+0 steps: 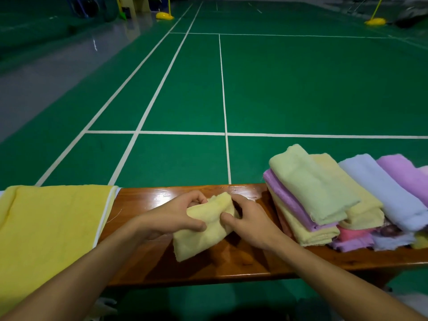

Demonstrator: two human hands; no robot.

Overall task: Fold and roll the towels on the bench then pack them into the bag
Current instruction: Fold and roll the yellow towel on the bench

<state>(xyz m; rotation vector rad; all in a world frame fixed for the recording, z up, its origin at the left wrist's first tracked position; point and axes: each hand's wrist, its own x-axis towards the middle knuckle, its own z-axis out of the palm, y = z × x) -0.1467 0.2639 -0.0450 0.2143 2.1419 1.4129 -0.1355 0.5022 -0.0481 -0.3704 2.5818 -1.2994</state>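
A small pale yellow towel (203,230), folded into a narrow strip, lies on a glossy brown wooden counter (231,267), near the middle of the visible stretch. Both hands are on the towel's far end. The left hand (176,216) holds it with fingers curled over the top edge and the thumb pressed across the cloth. The right hand (247,223) pinches the same end from the other side, fingers bent around the fabric, so each grip is closed on the towel. The near end of the towel lies flat on the counter, angled toward the person.

To the left of the towel, a large yellow cloth (51,228) with a white edge covers the counter; whether it is the bag cannot be told. To the right of the towel sits a loose stack of folded towels (324,205): a light green one on top, with purple and yellow ones beneath, then a pale blue one and another purple one further right, and pink cloth showing underneath.

Beyond the counter spreads a green court floor (301,89) marked with white lines. Far across it stand two yellow post bases (164,16).
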